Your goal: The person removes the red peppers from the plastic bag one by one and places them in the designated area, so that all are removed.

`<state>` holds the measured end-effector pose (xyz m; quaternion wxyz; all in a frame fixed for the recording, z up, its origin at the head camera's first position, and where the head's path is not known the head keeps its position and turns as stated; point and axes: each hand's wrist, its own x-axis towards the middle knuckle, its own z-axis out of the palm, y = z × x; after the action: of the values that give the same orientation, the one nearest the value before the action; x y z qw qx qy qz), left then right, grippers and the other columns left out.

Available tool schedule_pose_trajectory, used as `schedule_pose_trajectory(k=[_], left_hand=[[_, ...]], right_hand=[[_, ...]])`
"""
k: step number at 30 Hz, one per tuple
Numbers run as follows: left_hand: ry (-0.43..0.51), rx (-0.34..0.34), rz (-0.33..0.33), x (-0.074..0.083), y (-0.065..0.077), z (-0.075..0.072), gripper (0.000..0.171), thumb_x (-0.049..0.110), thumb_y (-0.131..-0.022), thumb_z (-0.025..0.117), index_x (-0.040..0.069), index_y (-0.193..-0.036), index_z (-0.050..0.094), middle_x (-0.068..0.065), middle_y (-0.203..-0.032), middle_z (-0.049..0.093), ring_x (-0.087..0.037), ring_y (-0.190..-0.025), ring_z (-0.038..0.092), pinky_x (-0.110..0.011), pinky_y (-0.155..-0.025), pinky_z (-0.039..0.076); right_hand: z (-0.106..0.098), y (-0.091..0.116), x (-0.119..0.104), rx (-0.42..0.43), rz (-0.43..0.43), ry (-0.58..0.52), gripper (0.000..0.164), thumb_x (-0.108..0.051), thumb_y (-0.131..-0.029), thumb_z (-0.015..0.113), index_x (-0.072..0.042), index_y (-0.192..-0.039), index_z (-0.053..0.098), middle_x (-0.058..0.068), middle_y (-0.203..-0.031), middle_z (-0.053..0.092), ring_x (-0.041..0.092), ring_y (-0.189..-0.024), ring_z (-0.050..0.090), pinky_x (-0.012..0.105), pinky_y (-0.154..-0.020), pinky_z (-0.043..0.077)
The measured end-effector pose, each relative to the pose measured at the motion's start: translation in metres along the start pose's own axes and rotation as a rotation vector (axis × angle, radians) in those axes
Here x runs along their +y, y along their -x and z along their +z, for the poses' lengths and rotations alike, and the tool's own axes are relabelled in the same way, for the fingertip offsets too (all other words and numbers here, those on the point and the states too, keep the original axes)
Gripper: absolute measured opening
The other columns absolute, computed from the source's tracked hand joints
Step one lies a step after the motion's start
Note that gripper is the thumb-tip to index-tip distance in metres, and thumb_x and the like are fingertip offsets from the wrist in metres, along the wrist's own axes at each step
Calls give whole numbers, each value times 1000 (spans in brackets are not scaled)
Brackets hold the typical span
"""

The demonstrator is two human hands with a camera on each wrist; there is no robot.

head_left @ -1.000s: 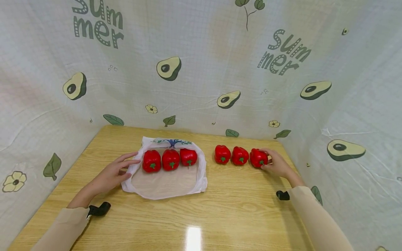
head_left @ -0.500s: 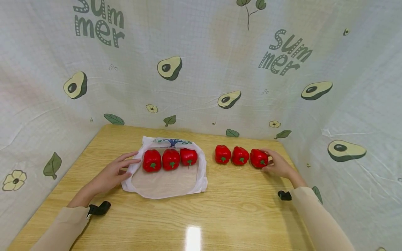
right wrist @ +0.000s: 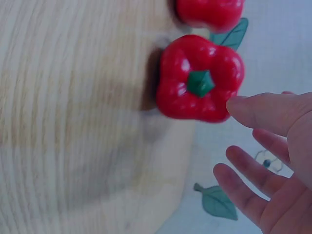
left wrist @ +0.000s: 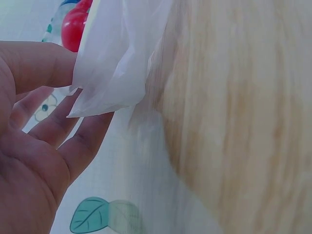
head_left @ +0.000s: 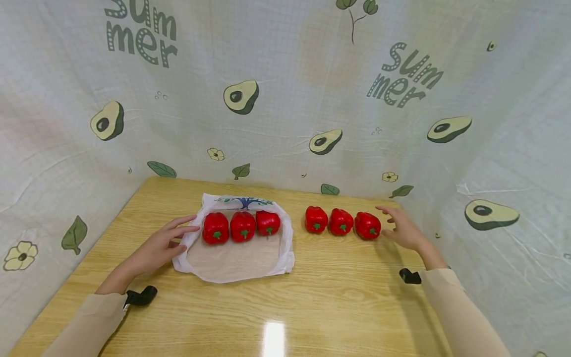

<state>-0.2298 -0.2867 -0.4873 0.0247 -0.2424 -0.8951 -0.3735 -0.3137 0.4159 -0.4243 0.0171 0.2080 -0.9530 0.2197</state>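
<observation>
A white plastic bag [head_left: 285, 248] lies with its mouth spread on the left of the table, three red bell peppers [head_left: 243, 227] in a row inside it. My left hand [head_left: 158, 248] holds the bag's left rim; in the left wrist view the film passes between the thumb and the fingers [left wrist: 90, 141], hiding some fingertips. Right of the bag, three more red bell peppers stand in a row. Beside the rightmost pepper [head_left: 368, 226] is my right hand [head_left: 403, 230], fingers spread and holding nothing. In the right wrist view the thumb tip overlaps that pepper's edge; contact cannot be told.
The wooden table [head_left: 267, 312] runs up to a printed cloth [head_left: 285, 163] hanging behind it and on both sides. On the right, the cloth is close to my right forearm. A blue tree print [head_left: 244, 202] shows on the bag's back rim.
My right hand has let go of the rightmost bell pepper and drawn back a little to the right, fingers opening. The left hand and the bag have not moved.
</observation>
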Motion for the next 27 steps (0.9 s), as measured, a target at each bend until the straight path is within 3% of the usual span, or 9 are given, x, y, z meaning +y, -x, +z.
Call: schedule_pose_trajectory(k=[5, 12, 16, 22, 27], left_hand=[[-6, 3, 8, -1, 0, 0, 55, -6, -96, 73, 10, -148, 63, -14, -169, 37, -42, -143, 46, -40, -97, 59], [-14, 4, 11, -1, 0, 0, 55, -6, -96, 73, 10, -148, 63, -14, -169, 37, -41, -142, 48, -23, -96, 54], [-9, 3, 15, -2, 0, 1, 56, -6, -96, 73, 10, -148, 63, -13, -169, 37, -39, -142, 48, -24, -95, 55], [14, 6, 28, -2, 0, 1, 56, -9, -94, 72, 7, -147, 63, -14, -168, 37, -40, -143, 46, -26, -94, 57], [21, 1, 12, 0, 0, 0, 56, -8, -95, 72, 8, -148, 63, -13, -169, 36, -39, -143, 46, -23, -95, 55]], right_hand=[[-7, -3, -22, 13, -9, 23, 74, 3, -94, 76, -5, -159, 42, 31, -150, 44, 55, -122, 58, 66, -92, 57], [-4, -13, -62, 37, -53, 78, 71, -1, -94, 78, -7, -157, 47, 24, -147, 53, 46, -121, 61, 61, -92, 59], [2, -18, -86, 44, -74, 75, 70, -1, -93, 79, -9, -156, 50, 20, -140, 58, 43, -120, 61, 60, -93, 58], [14, -28, -118, 68, -200, 67, 69, -1, -89, 84, -12, -151, 56, 18, -139, 60, 37, -114, 64, 54, -86, 60], [25, -36, -146, 62, -275, 19, 67, 1, -88, 84, -12, -149, 58, 15, -140, 60, 35, -114, 65, 54, -90, 60]])
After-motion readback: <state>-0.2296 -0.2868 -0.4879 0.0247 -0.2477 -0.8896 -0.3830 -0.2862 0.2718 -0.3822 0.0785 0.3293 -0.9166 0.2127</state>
